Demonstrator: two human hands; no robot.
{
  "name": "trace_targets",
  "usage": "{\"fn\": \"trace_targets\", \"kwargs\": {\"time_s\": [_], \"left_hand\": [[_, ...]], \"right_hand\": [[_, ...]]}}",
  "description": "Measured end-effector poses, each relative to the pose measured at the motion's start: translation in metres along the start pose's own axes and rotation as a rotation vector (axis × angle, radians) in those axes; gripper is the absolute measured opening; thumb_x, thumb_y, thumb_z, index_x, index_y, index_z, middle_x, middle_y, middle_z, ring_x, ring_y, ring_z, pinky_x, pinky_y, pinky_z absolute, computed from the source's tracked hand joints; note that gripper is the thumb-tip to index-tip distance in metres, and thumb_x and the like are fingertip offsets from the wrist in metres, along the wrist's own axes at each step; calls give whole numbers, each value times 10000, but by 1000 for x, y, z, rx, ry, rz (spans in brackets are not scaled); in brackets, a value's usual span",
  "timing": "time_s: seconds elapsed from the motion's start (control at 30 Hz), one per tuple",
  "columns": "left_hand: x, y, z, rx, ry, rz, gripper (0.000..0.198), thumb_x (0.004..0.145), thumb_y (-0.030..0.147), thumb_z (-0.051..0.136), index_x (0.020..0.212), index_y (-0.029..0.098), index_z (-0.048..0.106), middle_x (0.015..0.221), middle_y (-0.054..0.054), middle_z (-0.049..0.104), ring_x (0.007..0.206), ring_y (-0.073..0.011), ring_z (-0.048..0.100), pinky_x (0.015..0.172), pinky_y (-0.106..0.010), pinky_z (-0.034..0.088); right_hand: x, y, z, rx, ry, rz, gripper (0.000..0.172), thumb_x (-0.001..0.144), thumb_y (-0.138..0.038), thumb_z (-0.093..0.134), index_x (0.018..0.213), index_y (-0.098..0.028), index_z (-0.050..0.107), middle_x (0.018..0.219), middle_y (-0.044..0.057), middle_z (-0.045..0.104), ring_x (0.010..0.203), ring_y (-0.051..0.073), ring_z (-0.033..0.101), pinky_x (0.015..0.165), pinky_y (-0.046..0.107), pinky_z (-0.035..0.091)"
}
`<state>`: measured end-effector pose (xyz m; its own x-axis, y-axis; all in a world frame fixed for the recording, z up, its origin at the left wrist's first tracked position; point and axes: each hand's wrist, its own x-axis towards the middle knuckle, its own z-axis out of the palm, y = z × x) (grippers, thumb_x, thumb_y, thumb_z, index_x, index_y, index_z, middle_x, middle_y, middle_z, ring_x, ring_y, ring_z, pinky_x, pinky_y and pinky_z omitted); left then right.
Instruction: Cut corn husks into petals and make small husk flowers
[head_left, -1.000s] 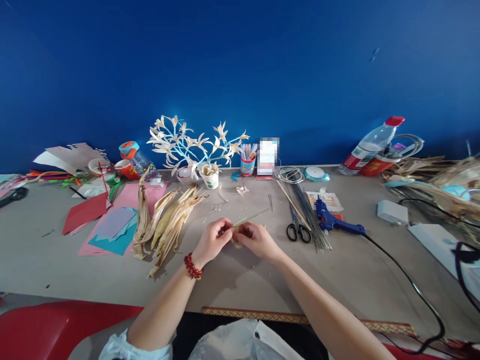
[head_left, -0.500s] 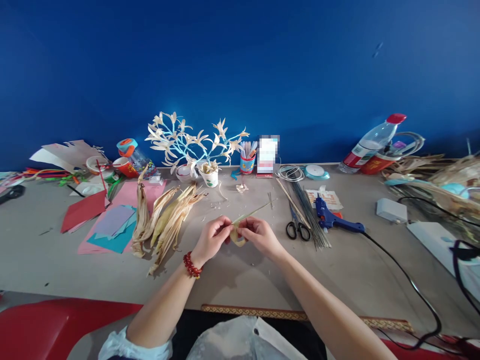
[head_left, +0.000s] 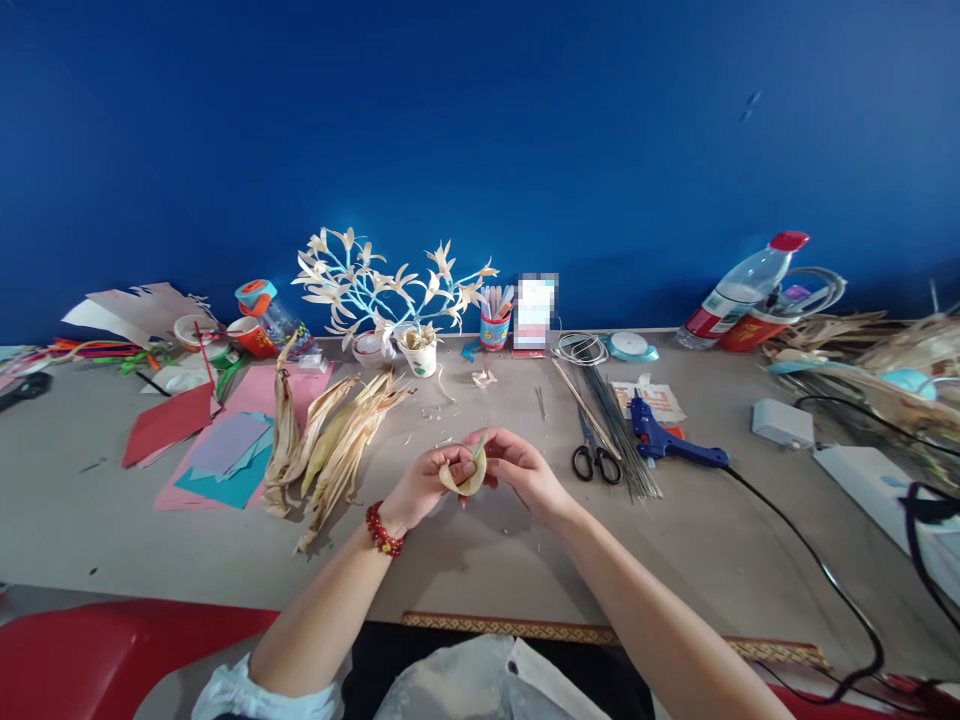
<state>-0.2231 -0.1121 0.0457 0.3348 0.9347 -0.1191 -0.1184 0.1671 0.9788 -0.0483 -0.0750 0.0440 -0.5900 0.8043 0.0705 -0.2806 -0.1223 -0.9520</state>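
A pale yellow-green strip of corn husk (head_left: 471, 484) is curled into a loop between my two hands, above the middle of the table. My left hand (head_left: 420, 489) pinches it with the thumb inside the curl. On the other side, my right hand (head_left: 529, 476) has its fingers closed on the husk's upper end; part of its grip is hidden. Dried corn husks (head_left: 349, 430) lie to the left of my left hand. Black-handled scissors (head_left: 596, 460) and a bundle of thin wires (head_left: 626, 440) lie right of my right hand.
A blue glue gun (head_left: 675, 440) with a black cord lies at right. Husk flowers in a white cup (head_left: 420, 358) stand at the back, near a pen holder (head_left: 495, 330) and a phone (head_left: 535, 312). Coloured paper (head_left: 225, 450) lies left. A tilted bottle (head_left: 739, 295) is back right.
The husk has turned in my hands: its long thin end no longer points out to the upper right, and the curl now faces me. Both hands have shifted their grip.
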Motion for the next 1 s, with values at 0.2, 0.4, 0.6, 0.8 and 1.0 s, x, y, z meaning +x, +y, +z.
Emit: {"fn": "trace_targets", "kwargs": {"time_s": [0.2, 0.4, 0.6, 0.8, 1.0], "left_hand": [[-4, -5, 1, -277, -148, -83, 366, 752, 458, 747, 686, 155, 553, 551, 6, 546, 460, -97, 481, 531, -277, 410], [-6, -8, 5, -328, -222, -126, 396, 714, 485, 772, 674, 152, 561, 530, -12, 561, 435, -108, 478, 511, -300, 420], [-1, 4, -7, -203, 151, 88, 221, 846, 390, 644, 913, 180, 640, 890, -43, 641, 784, -143, 587, 741, -272, 468], [-5, 11, -5, 325, 168, 233, 288, 844, 456, 618, 810, 169, 623, 834, -38, 591, 831, -178, 527, 784, -279, 429], [-4, 3, -1, 281, 226, 154, 304, 855, 436, 615, 725, 169, 551, 687, 24, 486, 647, -112, 426, 633, -226, 360]], "right_hand": [[-5, 0, -4, 128, -191, 65, 255, 789, -387, 740, 875, -171, 637, 746, 28, 673, 638, 148, 627, 617, 268, 464], [-7, -5, -3, 159, -276, 87, 236, 804, -357, 735, 894, -171, 621, 697, 15, 661, 644, 178, 670, 652, 315, 514], [-3, -4, -9, 135, -85, 128, 299, 698, -331, 803, 713, -170, 551, 592, -53, 515, 505, 70, 457, 505, 198, 338], [1, -1, -7, 87, -45, 222, 283, 687, -350, 786, 740, -162, 582, 579, -56, 497, 497, 64, 416, 475, 200, 255], [1, -1, -6, 11, -13, 210, 258, 732, -359, 748, 806, -147, 620, 590, -30, 580, 512, 79, 504, 477, 199, 304]]}}
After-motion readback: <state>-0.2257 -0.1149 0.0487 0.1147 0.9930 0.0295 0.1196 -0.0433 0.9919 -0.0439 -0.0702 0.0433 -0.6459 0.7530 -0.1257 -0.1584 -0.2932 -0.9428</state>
